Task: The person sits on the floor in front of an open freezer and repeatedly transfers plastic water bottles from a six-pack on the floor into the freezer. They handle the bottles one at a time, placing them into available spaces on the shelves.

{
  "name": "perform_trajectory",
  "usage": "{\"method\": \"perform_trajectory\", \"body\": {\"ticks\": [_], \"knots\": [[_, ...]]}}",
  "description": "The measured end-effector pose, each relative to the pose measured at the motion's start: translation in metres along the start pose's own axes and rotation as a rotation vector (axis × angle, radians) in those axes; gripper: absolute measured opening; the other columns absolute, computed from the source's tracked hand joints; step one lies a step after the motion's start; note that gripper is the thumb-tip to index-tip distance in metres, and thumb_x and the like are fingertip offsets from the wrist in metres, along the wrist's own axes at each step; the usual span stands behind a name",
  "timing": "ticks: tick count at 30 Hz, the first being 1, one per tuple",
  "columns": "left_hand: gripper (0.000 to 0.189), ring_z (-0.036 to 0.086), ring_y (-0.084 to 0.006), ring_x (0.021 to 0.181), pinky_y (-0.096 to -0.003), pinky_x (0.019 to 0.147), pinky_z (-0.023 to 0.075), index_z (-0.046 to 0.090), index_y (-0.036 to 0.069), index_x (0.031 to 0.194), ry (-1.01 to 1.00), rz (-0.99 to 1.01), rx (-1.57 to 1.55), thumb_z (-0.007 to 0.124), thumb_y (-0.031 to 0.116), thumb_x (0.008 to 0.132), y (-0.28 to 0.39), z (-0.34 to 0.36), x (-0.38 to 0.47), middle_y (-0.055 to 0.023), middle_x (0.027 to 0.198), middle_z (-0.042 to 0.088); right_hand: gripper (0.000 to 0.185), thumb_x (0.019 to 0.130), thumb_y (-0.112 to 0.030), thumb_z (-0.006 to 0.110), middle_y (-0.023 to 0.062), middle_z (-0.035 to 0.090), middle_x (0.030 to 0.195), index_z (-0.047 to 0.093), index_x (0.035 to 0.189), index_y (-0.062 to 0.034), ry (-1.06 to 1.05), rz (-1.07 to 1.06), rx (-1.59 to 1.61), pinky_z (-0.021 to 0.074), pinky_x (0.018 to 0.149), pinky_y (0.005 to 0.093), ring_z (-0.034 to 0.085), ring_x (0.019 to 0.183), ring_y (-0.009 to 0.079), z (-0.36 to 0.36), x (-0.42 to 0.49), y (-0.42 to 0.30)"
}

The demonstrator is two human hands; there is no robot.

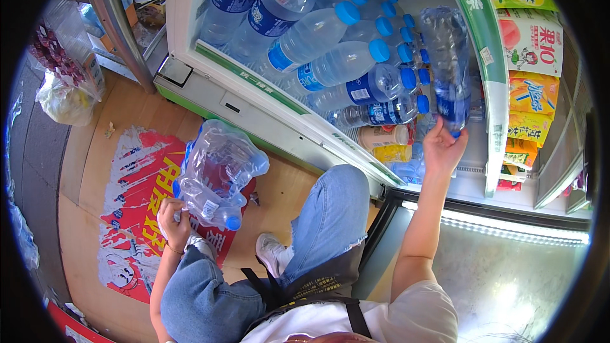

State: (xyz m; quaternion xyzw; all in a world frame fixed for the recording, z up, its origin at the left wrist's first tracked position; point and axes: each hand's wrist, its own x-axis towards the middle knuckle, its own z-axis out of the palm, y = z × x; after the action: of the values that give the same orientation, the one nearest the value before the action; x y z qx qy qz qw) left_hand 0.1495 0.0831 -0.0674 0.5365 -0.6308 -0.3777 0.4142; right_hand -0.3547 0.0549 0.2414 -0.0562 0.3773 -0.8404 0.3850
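Note:
My right hand (444, 145) grips a clear plastic bottle (445, 57) by its blue-capped end, inside the open drinks fridge. To its left, rows of blue-capped water bottles (329, 64) lie on the fridge shelf. A paper cup (383, 137) and a yellow container (393, 153) are just below them. On the other side, my left hand (172, 224) pinches the edge of a clear plastic wrap (219, 166) on the floor. Inside the wrap are blue-capped bottles; how many is hidden by glare and folds.
Boxed drinks (533, 95) stand in a column at the right of the fridge, behind a green-and-white shelf strip (493, 57). A torn red poster (138, 200) is on the wooden floor. Plastic bags (66, 95) hang at the left, near a metal post (119, 19).

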Motion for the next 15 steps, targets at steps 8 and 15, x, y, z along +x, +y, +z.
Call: {"method": "perform_trajectory", "body": {"ticks": [8, 15], "knots": [[0.025, 0.06, -0.032, 0.092, -0.0377, 0.079, 0.0473, 0.059, 0.001, 0.088, 0.008, 0.014, 0.087, 0.067, -0.006, 0.066, 0.007, -0.004, -0.001, -0.0149, 0.098, 0.061, 0.038, 0.091, -0.033, 0.057, 0.0066, 0.061, 0.099, 0.056, 0.12, -0.0088, 0.189, -0.543, -0.329, 0.0514, 0.097, 0.0453, 0.059, 0.085, 0.0166, 0.039, 0.146, -0.023], [0.076, 0.047, -0.0354, 0.122, -0.0491, 0.104, 0.0363, 0.051, 0.005, 0.128, -0.406, 0.727, 0.323, 0.084, 0.027, 0.063, 0.071, -0.026, 0.038, -0.0191, 0.127, 0.052, 0.037, 0.088, -0.028, 0.064, 0.0093, 0.057, 0.103, 0.059, 0.119, -0.0095, 0.181, -0.557, -0.833, 0.0588, 0.078, 0.0478, 0.056, 0.084, 0.0238, 0.074, 0.219, -0.018]]}}
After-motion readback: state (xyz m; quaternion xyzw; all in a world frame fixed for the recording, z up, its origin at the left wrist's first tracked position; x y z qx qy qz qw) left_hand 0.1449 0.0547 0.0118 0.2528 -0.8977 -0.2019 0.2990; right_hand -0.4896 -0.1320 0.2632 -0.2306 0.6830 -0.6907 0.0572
